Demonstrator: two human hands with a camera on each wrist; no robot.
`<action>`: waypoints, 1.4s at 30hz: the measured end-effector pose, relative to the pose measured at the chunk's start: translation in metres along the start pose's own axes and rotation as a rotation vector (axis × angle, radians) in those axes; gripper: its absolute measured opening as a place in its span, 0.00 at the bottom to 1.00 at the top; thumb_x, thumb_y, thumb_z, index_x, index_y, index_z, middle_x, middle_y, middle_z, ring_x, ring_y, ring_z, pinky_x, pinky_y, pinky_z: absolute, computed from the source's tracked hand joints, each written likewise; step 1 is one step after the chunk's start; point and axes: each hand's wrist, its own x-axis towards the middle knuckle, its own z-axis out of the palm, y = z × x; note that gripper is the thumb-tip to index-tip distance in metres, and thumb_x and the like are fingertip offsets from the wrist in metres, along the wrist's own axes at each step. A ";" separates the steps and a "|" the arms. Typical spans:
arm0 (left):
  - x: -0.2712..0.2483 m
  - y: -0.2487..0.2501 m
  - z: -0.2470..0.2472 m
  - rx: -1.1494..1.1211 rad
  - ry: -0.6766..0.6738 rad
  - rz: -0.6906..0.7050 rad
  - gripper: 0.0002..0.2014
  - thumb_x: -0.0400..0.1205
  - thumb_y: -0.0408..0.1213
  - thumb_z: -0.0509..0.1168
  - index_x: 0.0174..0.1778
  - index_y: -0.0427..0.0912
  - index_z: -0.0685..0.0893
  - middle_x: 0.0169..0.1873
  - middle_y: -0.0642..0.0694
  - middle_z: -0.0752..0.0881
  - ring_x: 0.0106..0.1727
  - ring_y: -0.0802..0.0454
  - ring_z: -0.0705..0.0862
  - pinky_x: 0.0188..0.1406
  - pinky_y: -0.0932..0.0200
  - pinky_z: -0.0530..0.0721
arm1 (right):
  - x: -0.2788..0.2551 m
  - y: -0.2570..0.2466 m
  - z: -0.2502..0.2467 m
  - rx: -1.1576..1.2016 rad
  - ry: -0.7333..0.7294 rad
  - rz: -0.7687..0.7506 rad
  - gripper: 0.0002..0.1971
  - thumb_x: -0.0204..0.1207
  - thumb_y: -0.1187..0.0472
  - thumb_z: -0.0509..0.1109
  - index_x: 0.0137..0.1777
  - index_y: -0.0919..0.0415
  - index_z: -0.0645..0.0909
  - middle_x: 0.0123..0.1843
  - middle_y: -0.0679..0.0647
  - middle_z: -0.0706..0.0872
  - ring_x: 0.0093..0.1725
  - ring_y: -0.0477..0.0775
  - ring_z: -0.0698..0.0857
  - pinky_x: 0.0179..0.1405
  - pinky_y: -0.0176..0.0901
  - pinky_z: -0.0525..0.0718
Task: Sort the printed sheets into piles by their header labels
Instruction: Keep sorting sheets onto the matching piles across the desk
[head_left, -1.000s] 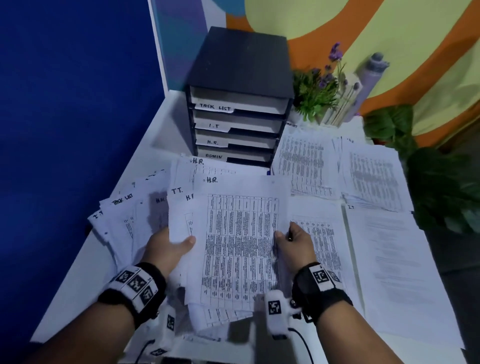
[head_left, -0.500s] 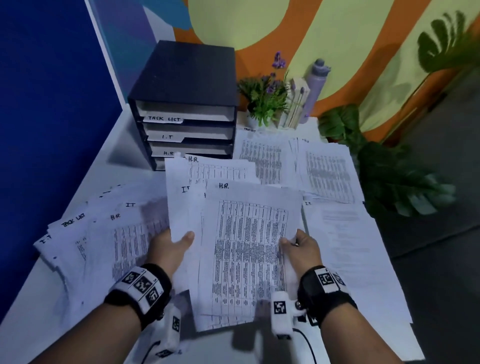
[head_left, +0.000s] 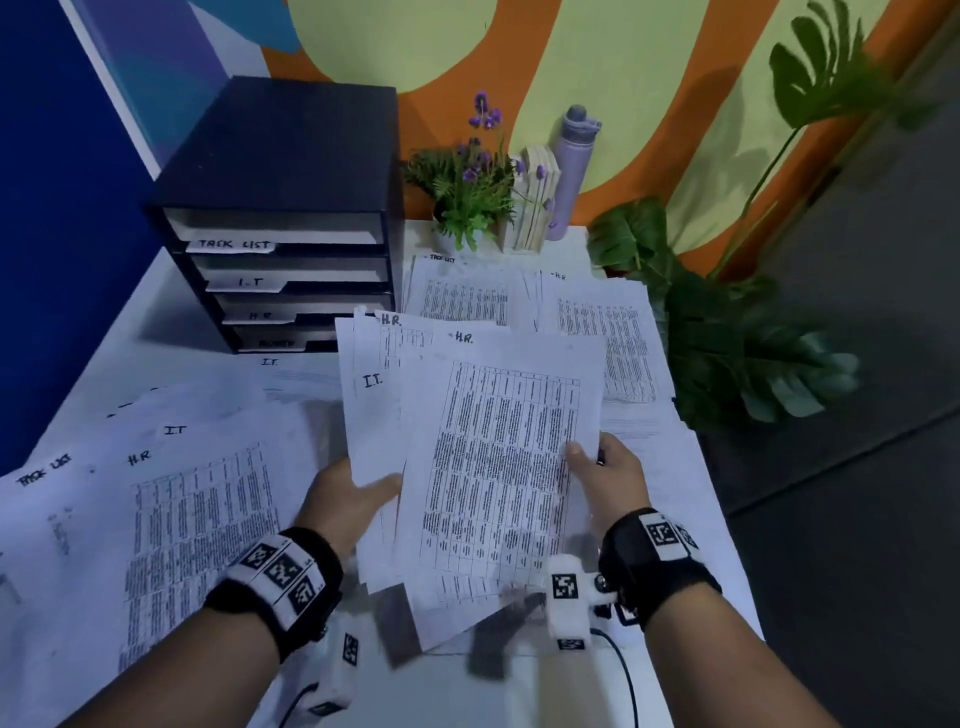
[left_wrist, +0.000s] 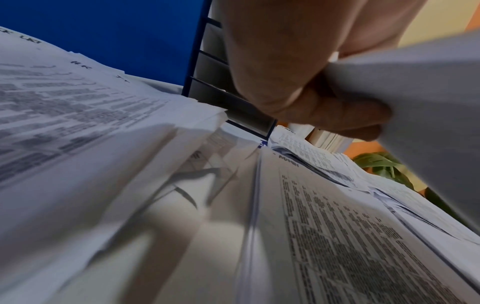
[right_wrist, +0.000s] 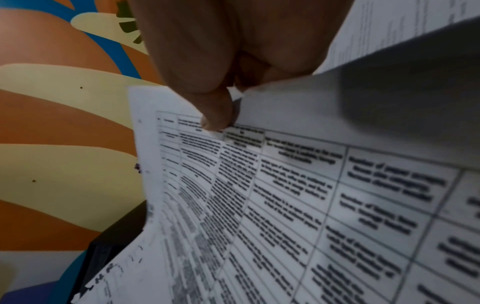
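I hold a fanned stack of printed sheets above the table. Its top sheet (head_left: 498, 462), headed "H.R.", carries a dense table; my right hand (head_left: 597, 467) pinches its right edge, thumb on top (right_wrist: 218, 117). My left hand (head_left: 358, 493) grips the sheets behind it (head_left: 369, 415), marked "I.T." and "H.R.", with fingers curled under them (left_wrist: 324, 111). A loose spread of sheets (head_left: 171, 499) with mixed headers lies at the left. Farther back lie a "TASK LIST" pile (head_left: 462, 296) and an "H.R." pile (head_left: 608, 332).
A black drawer unit (head_left: 280, 218) labelled TASK LIST, I.T., H.R. and one blurred label stands at the back left. A potted purple flower (head_left: 467, 192), books and a lilac bottle (head_left: 574, 171) stand behind the piles. A leafy plant (head_left: 727, 338) is beyond the table's right edge.
The held stack has risen and shifted right, leaving the loose spread at the left. The top sheet has slid rightward off the sheets in my left hand.
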 end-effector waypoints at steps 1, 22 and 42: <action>0.001 0.002 0.005 0.000 0.004 -0.002 0.09 0.78 0.33 0.74 0.48 0.52 0.86 0.46 0.56 0.90 0.50 0.55 0.88 0.55 0.56 0.83 | 0.003 0.001 -0.004 0.004 -0.004 0.003 0.10 0.77 0.54 0.71 0.47 0.63 0.82 0.43 0.68 0.85 0.40 0.55 0.81 0.45 0.51 0.81; 0.039 0.004 0.064 -0.052 0.069 -0.046 0.14 0.76 0.36 0.76 0.57 0.48 0.84 0.46 0.56 0.89 0.50 0.53 0.88 0.53 0.56 0.84 | 0.079 -0.001 -0.055 -0.080 -0.004 0.102 0.14 0.80 0.51 0.68 0.63 0.53 0.73 0.55 0.56 0.82 0.54 0.57 0.84 0.59 0.56 0.84; 0.071 0.017 0.066 0.000 0.134 -0.014 0.14 0.78 0.33 0.73 0.58 0.49 0.83 0.47 0.57 0.87 0.53 0.48 0.86 0.60 0.52 0.82 | 0.099 0.005 -0.063 -0.198 -0.248 0.210 0.11 0.80 0.70 0.63 0.56 0.55 0.81 0.38 0.58 0.86 0.35 0.60 0.84 0.34 0.47 0.85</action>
